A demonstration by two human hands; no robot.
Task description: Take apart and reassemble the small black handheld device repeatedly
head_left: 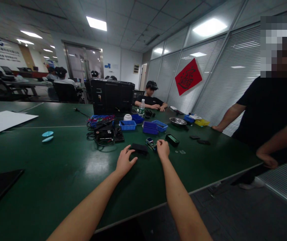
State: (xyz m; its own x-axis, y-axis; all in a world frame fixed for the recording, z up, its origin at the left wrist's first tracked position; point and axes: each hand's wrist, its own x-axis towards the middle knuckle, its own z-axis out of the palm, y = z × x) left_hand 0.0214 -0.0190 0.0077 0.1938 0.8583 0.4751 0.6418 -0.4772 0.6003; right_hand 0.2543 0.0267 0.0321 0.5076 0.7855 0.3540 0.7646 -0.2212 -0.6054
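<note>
Left hand [124,162] spread beside the black rectangular case [140,149], perhaps guarding it; right hand [163,150] curled at the small green circuit board [150,144], grip unclear.

Circuit board [151,145] flanked on both sides

On the table [70,164], a box [139,148] is placed to the board's left and a housing [172,140] to its right. Beyond, trays [128,127] are set, backed at far left by a computer case [114,97].

The person's left hand [124,162] was kinda spread out by a flat black rectangular case [139,148], right hand [163,149] curled up against a small green circuit board [152,145], all on a dark green table [70,174].
</note>
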